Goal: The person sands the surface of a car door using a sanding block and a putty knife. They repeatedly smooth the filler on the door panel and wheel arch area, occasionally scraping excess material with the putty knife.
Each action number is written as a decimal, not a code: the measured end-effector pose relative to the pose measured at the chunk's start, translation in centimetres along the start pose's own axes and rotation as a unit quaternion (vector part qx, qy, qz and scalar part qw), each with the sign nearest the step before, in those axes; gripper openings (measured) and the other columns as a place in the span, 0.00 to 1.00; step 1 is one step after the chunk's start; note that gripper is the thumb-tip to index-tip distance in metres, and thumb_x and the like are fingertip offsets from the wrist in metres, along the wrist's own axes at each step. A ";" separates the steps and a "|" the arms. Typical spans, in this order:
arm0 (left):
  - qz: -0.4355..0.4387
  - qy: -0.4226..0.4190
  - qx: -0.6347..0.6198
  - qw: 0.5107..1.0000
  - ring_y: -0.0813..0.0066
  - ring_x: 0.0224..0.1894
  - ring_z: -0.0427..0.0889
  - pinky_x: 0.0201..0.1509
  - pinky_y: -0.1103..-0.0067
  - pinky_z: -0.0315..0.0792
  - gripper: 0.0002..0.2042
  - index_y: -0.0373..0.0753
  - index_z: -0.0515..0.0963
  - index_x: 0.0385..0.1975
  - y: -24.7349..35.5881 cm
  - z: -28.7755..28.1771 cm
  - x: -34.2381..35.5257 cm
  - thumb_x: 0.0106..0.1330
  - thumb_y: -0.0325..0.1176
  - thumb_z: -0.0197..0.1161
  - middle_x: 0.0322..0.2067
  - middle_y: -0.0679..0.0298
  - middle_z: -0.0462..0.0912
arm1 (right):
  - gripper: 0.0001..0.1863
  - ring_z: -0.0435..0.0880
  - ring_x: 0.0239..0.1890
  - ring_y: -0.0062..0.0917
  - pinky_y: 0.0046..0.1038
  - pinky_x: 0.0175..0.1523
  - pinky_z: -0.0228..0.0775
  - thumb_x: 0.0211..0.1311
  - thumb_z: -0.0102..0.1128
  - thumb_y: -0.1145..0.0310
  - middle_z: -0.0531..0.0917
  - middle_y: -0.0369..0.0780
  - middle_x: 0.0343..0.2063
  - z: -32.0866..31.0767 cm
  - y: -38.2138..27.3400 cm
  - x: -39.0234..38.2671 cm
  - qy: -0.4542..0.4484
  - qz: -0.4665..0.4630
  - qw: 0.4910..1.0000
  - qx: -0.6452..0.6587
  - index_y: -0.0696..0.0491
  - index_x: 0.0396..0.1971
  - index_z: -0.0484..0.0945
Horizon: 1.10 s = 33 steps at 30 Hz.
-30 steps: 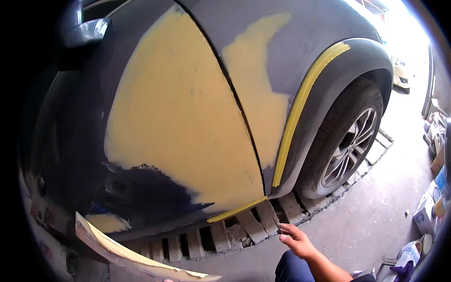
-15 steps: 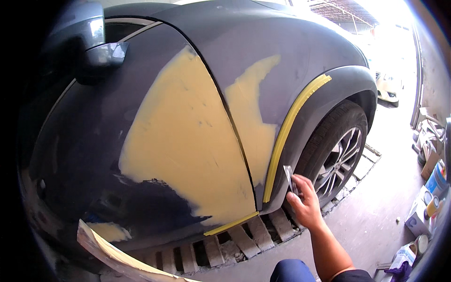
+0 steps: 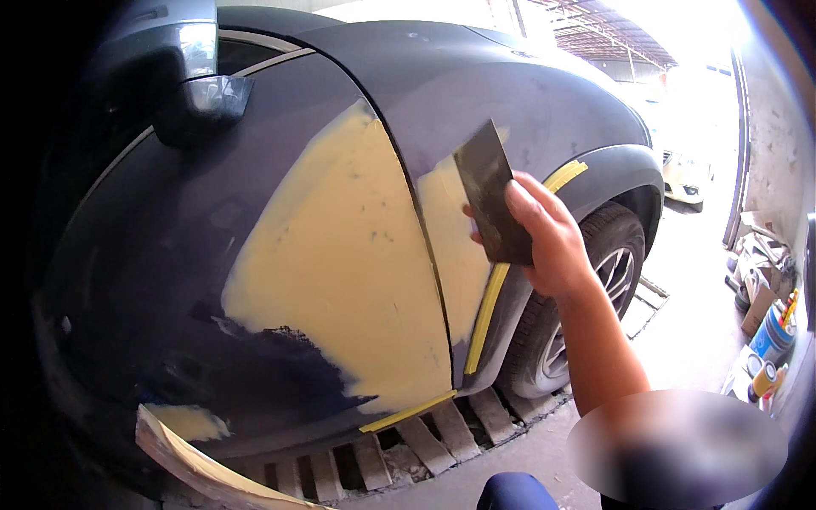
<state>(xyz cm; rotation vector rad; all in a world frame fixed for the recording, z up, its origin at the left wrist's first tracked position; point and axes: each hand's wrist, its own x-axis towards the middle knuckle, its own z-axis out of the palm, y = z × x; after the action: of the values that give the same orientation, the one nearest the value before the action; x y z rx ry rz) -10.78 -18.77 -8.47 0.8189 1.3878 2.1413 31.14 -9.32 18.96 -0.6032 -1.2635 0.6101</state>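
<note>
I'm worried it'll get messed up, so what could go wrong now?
The right hand holds a flat dark spreader; its edge might scratch the yellow patch if pressed hard. The yellow tape strip is partly hidden behind that hand, so a bump might peel it. The board at lower left carries yellow paste, which could drip or smear if tipped.

Worn on the person's head, the wide fisheye camera looks downward from close beside the dark grey, yellow-patched, curved metal car (image 3: 336,255), facing its flank.
</note>
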 end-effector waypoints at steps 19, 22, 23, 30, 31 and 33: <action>0.012 -0.016 -0.023 1.000 0.59 0.55 0.75 0.57 0.65 0.74 0.32 0.25 0.57 0.66 0.5 -0.1 -0.2 0.73 0.43 0.59 0.59 0.45 0.71 | 0.10 0.79 0.31 0.53 0.43 0.41 0.72 0.58 0.48 0.75 0.81 0.57 0.28 6.5 -2.8 6.5 0.055 -0.114 0.899 -0.420 0.63 0.33 0.76; 0.003 -0.012 -0.050 0.999 0.59 0.52 0.77 0.54 0.66 0.76 0.30 0.28 0.58 0.65 0.5 0.0 -0.2 0.73 0.42 0.59 0.56 0.47 0.73 | 0.10 0.80 0.32 0.53 0.44 0.42 0.73 0.59 0.48 0.75 0.81 0.57 0.28 6.6 -2.7 6.8 0.041 -0.114 0.887 -0.445 0.64 0.35 0.77; 0.009 -0.029 -0.054 0.998 0.60 0.52 0.77 0.53 0.66 0.77 0.29 0.29 0.59 0.65 0.5 -0.2 -0.1 0.73 0.42 0.59 0.56 0.48 0.74 | 0.10 0.80 0.33 0.53 0.44 0.43 0.73 0.59 0.48 0.75 0.81 0.57 0.28 6.8 -2.6 6.8 0.040 -0.116 0.888 -0.444 0.64 0.35 0.77; 0.013 -0.054 -0.060 0.997 0.63 0.49 0.79 0.49 0.68 0.78 0.27 0.31 0.61 0.64 0.2 -0.6 -0.2 0.73 0.42 0.58 0.54 0.49 0.75 | 0.11 0.81 0.39 0.53 0.45 0.50 0.72 0.58 0.50 0.76 0.81 0.57 0.30 6.8 -1.7 6.7 0.022 -0.150 0.872 -0.465 0.64 0.37 0.77; 0.015 -0.056 -0.059 0.997 0.63 0.49 0.79 0.49 0.68 0.78 0.27 0.31 0.61 0.63 0.3 -0.5 -0.3 0.73 0.42 0.58 0.54 0.49 0.75 | 0.11 0.81 0.41 0.52 0.45 0.51 0.72 0.57 0.50 0.77 0.82 0.57 0.31 6.7 -1.6 6.4 0.016 -0.146 0.870 -0.470 0.64 0.37 0.77; 0.017 -0.062 -0.058 0.996 0.62 0.50 0.78 0.50 0.68 0.78 0.26 0.30 0.62 0.63 0.6 -0.3 -0.4 0.74 0.42 0.57 0.54 0.49 0.75 | 0.12 0.80 0.43 0.51 0.44 0.53 0.71 0.57 0.50 0.77 0.82 0.56 0.33 6.4 -1.1 6.0 0.008 -0.154 0.862 -0.482 0.64 0.40 0.77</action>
<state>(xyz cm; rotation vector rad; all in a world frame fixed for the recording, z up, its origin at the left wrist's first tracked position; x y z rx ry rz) -10.72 -19.44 -8.07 0.9199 1.1844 2.1347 26.12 -5.32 25.09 -1.1849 -1.5761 -0.3596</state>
